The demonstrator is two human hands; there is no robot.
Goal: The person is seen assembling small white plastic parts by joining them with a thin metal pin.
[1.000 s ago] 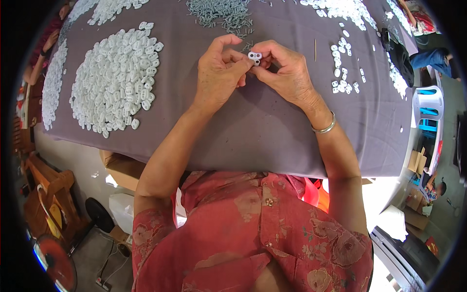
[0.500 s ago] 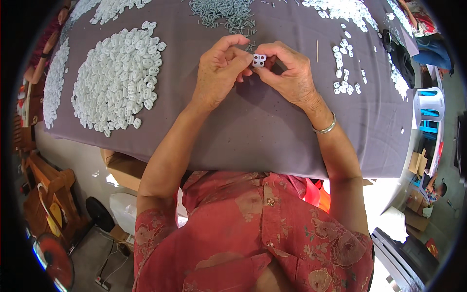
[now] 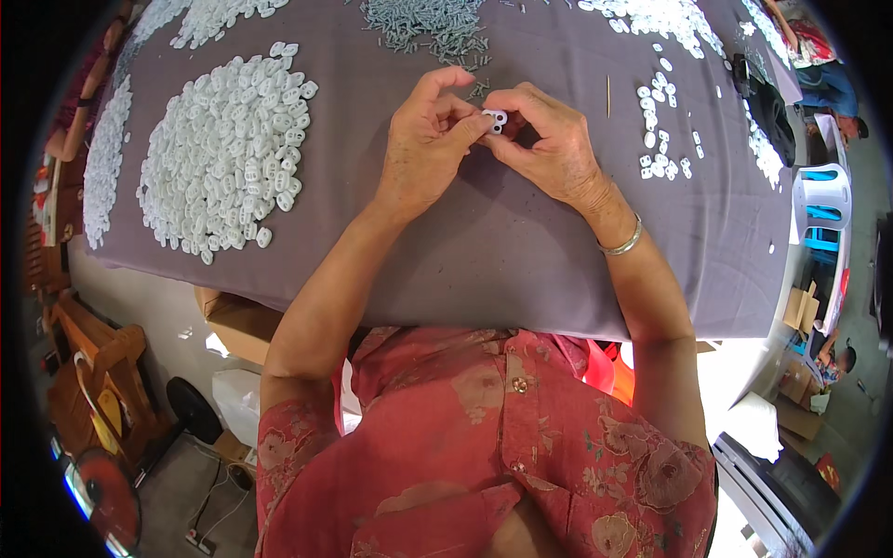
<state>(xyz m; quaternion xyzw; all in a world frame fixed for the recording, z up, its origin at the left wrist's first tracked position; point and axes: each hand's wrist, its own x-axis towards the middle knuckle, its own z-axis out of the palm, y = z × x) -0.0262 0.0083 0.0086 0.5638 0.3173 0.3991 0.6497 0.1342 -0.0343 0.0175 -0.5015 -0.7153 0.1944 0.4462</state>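
Observation:
Between the fingertips of both hands I hold a small white plastic piece [image 3: 498,121] with dark round holes; fingers cover part of it. My left hand [image 3: 430,135] pinches it from the left with thumb and fingers, its index finger raised and bent. My right hand [image 3: 547,139] grips the same piece from the right with thumb and index finger. Both hands are above the grey tablecloth [image 3: 484,251], just on the near side of a heap of small grey screw-like pins [image 3: 423,26].
A large heap of white plastic pieces [image 3: 228,153] lies to the left. On the right are a scattered group of white parts [image 3: 659,139] and a thin stick [image 3: 609,97]. More white pieces [image 3: 660,23] are piled at the far right. A white plastic chair [image 3: 823,200] stands beyond the right edge.
The white piece has tilted between my fingers, and more of it is covered by them. My hands have shifted only slightly and keep their hold.

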